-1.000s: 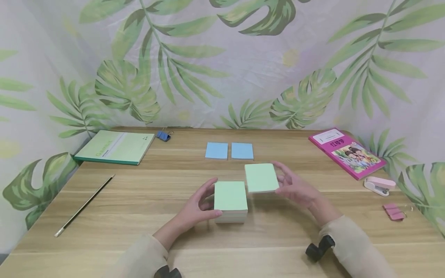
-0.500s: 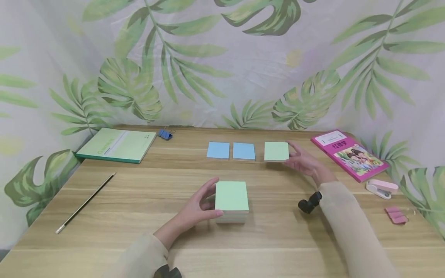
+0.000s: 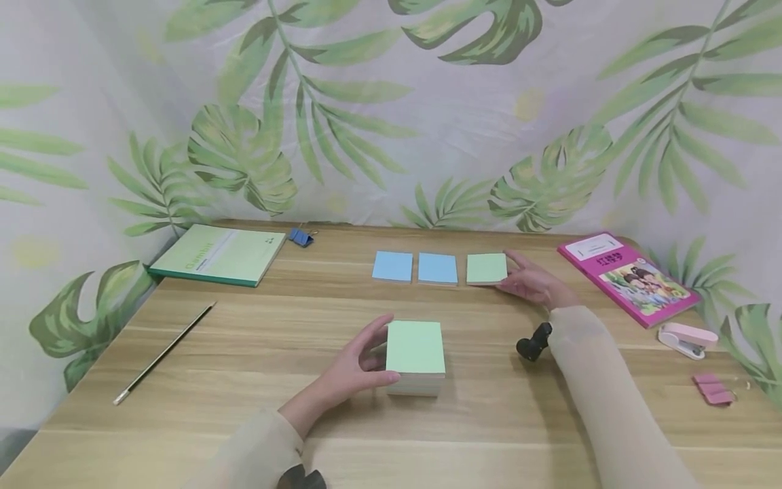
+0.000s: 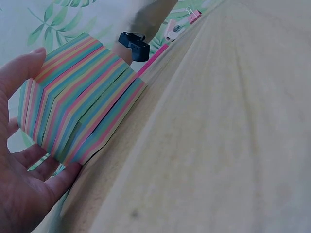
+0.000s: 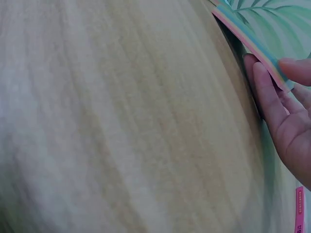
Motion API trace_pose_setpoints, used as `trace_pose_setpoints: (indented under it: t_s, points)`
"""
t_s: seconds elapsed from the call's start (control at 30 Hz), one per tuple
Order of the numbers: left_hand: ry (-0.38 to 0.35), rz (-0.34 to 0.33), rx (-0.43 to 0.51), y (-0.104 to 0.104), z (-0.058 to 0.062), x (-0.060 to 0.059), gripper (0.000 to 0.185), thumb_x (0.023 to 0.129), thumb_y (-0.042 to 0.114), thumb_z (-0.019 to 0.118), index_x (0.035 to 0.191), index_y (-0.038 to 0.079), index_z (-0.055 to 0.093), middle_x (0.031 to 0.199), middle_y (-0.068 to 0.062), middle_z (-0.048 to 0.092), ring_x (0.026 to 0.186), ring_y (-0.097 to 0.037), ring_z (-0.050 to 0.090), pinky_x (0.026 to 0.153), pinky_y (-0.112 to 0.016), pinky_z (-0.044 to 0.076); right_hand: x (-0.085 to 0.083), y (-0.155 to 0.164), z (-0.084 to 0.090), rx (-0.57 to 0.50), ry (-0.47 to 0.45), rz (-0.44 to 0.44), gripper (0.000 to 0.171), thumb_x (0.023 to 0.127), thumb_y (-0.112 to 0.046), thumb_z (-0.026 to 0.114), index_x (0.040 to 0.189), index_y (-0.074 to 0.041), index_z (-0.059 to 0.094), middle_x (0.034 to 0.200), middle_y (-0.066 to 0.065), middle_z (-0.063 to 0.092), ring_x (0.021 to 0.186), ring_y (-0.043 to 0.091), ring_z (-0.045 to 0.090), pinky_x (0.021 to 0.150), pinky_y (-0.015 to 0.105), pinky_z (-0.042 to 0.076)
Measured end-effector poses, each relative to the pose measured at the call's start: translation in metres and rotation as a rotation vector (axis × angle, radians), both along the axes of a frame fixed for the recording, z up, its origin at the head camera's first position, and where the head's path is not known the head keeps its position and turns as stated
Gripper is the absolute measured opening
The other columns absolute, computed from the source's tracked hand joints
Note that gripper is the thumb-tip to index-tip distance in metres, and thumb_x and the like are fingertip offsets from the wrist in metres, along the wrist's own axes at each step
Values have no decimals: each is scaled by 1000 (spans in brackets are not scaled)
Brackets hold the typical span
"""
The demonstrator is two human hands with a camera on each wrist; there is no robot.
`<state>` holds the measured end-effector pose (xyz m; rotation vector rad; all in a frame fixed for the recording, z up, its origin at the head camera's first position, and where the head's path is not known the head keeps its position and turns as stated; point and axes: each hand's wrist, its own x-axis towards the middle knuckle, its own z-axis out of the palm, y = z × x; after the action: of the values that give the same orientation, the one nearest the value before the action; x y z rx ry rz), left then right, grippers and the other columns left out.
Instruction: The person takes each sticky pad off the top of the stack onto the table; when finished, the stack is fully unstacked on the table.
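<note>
A thick stack of sticky notes (image 3: pixel 415 356) with a green top sheet sits at the table's middle. My left hand (image 3: pixel 381 348) grips its left side, thumb along the front. In the left wrist view the stack (image 4: pixel 82 97) shows striped multi-coloured edges against my left hand (image 4: pixel 29 160). At the back, two blue pads (image 3: pixel 392 266) (image 3: pixel 437 268) lie side by side, with a thin green pad (image 3: pixel 486 268) to their right. My right hand (image 3: pixel 512 273) pinches that pad's right edge; the right wrist view shows the pad edge (image 5: pixel 252 43) between thumb and fingers (image 5: pixel 277 111).
A green notebook (image 3: pixel 218 255) and a blue binder clip (image 3: pixel 301 236) lie at the back left, a pencil (image 3: pixel 165 353) at the left. A pink book (image 3: pixel 629 278), pink stapler (image 3: pixel 687 338) and pink clips (image 3: pixel 711 388) are on the right. Leaf-print cloth hangs behind.
My right hand carried the thin green pad from above the stack to the back row and set it down right of the blue pads. The left hand stayed on the stack.
</note>
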<state>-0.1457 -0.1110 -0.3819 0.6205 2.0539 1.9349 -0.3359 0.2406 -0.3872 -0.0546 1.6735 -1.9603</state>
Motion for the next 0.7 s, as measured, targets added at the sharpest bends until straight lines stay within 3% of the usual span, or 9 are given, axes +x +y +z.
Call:
trace_pose_setpoints:
  t_s: [0.2, 0.3, 0.47, 0.7]
  points:
    - [11, -2, 8, 0, -1, -1, 80, 73, 5, 68, 136, 17, 21, 133, -19, 27, 120, -30, 29, 92, -45, 31, -2, 2, 5, 50, 12, -13, 79, 83, 13, 38, 138, -17, -9, 140, 18, -6, 93, 20, 48, 93, 39, 32]
    - [13, -7, 9, 0, -1, -1, 80, 73, 4, 67, 136, 16, 21, 133, -18, 27, 121, -29, 28, 93, -44, 31, 1, 6, 8, 92, 12, -23, 74, 86, 7, 40, 138, -14, -10, 138, 23, 3, 106, 28, 42, 95, 40, 30]
    - [10, -17, 10, 2, 0, 0, 80, 73, 3, 67, 137, 12, 19, 133, -19, 26, 121, -30, 26, 93, -43, 31, 9, 16, 21, 126, 17, -38, 68, 90, 0, 37, 136, -9, -13, 136, 29, 10, 122, 37, 20, 98, 43, 22]
    - [12, -17, 26, 1, -5, -3, 80, 73, 2, 67, 137, 14, 20, 133, -20, 26, 121, -31, 26, 93, -44, 31, 27, 9, 48, -20, 136, -7, 65, 91, -1, 36, 138, -9, -8, 137, 29, 6, 122, 36, 20, 99, 45, 16]
